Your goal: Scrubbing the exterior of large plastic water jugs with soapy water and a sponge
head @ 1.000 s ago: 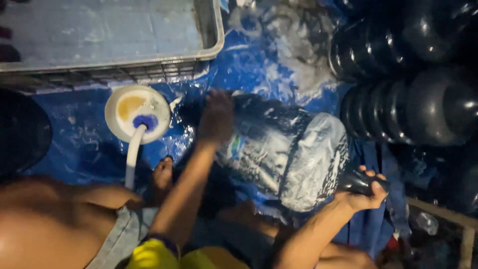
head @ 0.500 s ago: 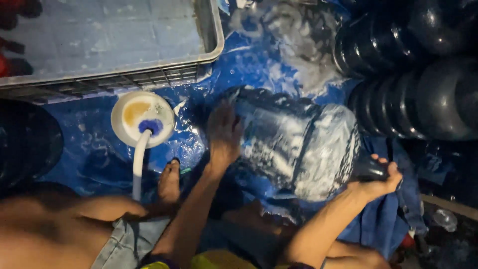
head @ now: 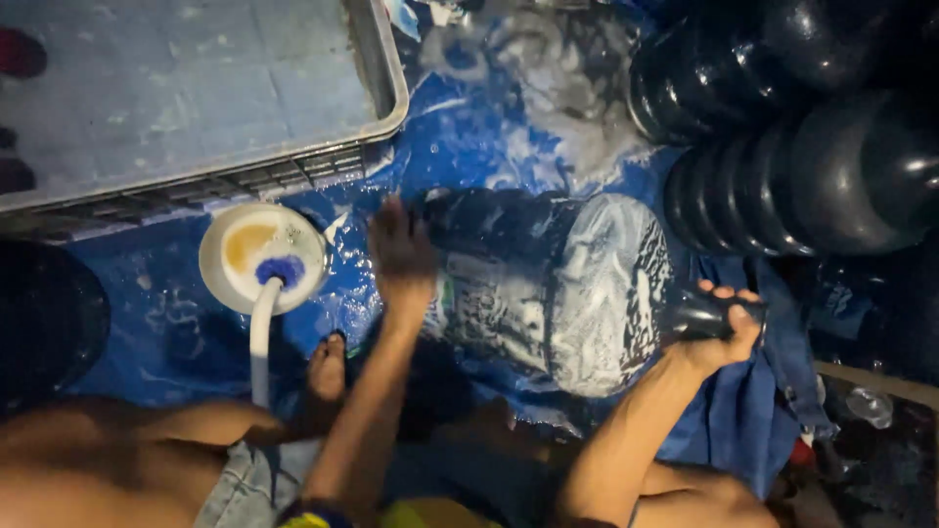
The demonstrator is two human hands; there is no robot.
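Observation:
A large clear water jug (head: 548,293) lies on its side on a wet blue tarp (head: 469,147), its surface covered in white soap foam. My left hand (head: 401,249) rests flat on the jug's base end at the left. My right hand (head: 724,328) grips the jug's dark neck at the right. My bare foot (head: 326,376) sits on the tarp just below my left hand.
A white bowl (head: 262,256) holding a blue-headed brush with a white handle stands left of the jug. A grey plastic crate (head: 196,98) fills the upper left. Several dark jugs (head: 812,147) are stacked at the right. A black tub (head: 44,323) sits at the left edge.
My left hand slid from the jug's top down to its left base end. My right hand stayed on the neck, and the jug turned slightly.

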